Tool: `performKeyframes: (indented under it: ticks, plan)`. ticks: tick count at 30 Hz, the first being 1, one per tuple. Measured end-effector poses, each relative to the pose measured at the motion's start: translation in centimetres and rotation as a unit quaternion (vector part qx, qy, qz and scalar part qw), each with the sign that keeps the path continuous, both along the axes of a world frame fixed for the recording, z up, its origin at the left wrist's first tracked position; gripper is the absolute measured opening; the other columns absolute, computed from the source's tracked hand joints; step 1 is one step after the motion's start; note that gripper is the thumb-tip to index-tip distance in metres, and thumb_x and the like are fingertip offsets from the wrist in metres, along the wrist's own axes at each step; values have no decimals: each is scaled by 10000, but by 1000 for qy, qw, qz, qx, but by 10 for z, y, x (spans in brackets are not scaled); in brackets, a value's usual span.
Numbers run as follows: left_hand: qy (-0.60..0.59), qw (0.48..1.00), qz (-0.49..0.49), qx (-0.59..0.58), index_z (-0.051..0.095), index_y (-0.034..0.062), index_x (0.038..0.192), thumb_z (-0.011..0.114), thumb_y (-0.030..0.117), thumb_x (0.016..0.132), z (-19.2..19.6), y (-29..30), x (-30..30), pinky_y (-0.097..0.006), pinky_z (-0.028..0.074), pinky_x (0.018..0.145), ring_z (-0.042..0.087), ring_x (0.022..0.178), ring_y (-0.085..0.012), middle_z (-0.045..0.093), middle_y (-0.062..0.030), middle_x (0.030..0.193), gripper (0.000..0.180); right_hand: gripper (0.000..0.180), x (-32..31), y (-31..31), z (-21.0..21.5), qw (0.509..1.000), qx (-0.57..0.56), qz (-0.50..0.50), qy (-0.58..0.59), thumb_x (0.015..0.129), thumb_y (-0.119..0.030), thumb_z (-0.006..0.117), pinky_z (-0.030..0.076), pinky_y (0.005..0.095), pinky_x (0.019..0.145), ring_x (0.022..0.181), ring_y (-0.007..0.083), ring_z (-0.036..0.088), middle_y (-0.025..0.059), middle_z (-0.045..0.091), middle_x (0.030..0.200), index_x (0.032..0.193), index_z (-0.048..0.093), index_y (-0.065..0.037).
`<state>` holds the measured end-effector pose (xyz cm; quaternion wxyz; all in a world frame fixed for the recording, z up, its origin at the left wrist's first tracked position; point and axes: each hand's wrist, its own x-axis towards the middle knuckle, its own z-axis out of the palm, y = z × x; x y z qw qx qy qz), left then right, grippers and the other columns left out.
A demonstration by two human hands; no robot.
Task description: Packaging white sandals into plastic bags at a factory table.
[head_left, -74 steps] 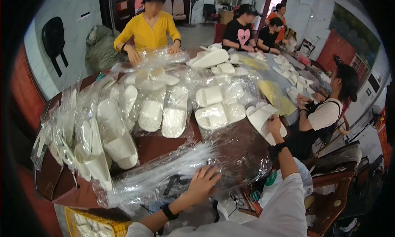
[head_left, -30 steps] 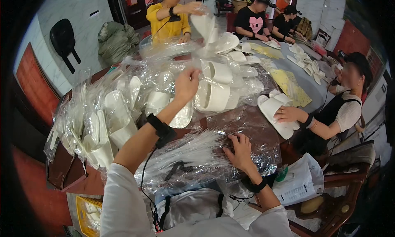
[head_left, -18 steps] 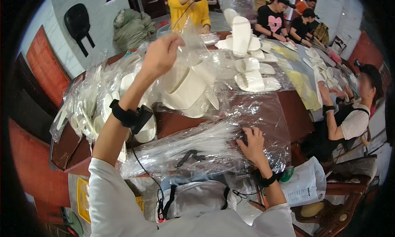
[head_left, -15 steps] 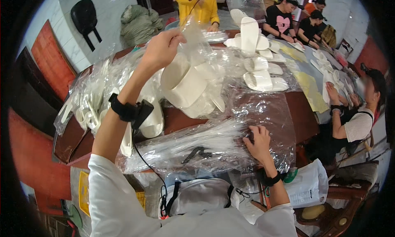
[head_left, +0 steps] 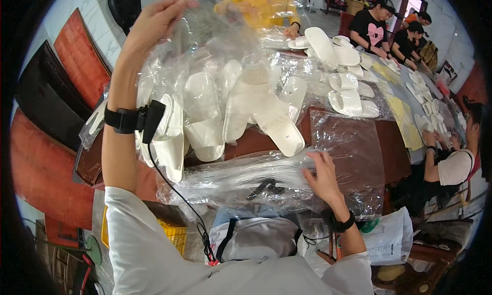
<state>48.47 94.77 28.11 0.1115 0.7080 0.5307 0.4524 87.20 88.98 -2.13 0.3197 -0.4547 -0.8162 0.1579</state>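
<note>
High at the upper left, my left hand (head_left: pixel 156 23) pinches a clear plastic bag (head_left: pixel 210 23) by its edge. The film hangs down over white slippers (head_left: pixel 284 133); I cannot tell which lie inside it and which behind. Another white slipper (head_left: pixel 204 136) lies just left of these. My right hand (head_left: pixel 324 178) has its fingers apart at the right end of a bundle of thin, clear plastic strips (head_left: pixel 241 177), which lies along the near table edge with black marks on its wrapping. A clear plastic sheet (head_left: pixel 348 141) spreads beside that hand.
More white slippers (head_left: pixel 353 95) lie to the right on the brown table (head_left: pixel 230 150). A person in yellow (head_left: pixel 266 11) works across from me; others sit along the grey table (head_left: pixel 392 85) at right. A yellow crate (head_left: pixel 174 236) and a white sack (head_left: pixel 387 236) stand below.
My left hand has risen up and left, drawing the plastic bag higher. The white slippers beneath have spread out and come down onto the table. My right hand stays by the bundle.
</note>
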Motion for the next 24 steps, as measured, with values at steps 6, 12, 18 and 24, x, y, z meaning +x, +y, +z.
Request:
performKeyframes:
  ticks: [6,12,18,24]
  plan:
    - [33,976,180,119,636,110,1186,499,343,962,42,-62,-32,-217,418,667,507,751,-62,619,-17,978,350,403,-20,9,-15,999,-17,44,8,783,-154,682,389,459,859,1014,363,492,171,503,1097,1139,526,-48]
    - [72,951,156,257,518,44,1305,501,278,941,43,-142,-72,-322,379,1009,481,1218,-225,528,-159,1302,433,359,-14,10,-15,999,-16,40,26,793,-143,672,404,444,852,999,361,505,162,518,1070,1118,548,-55]
    - [205,883,207,367,484,31,1321,466,216,949,-15,-202,-34,-290,411,975,527,1163,-213,506,-183,1316,416,293,4,-9,18,987,-109,29,113,815,-118,654,448,390,845,991,330,556,155,566,1066,1087,578,-39]
    - [-325,932,128,-93,631,58,1112,629,341,890,-122,-126,-62,-194,400,609,518,726,-52,612,4,920,360,250,61,-29,7,940,-257,27,222,881,-46,584,464,263,826,991,124,567,54,603,1089,1131,581,-40]
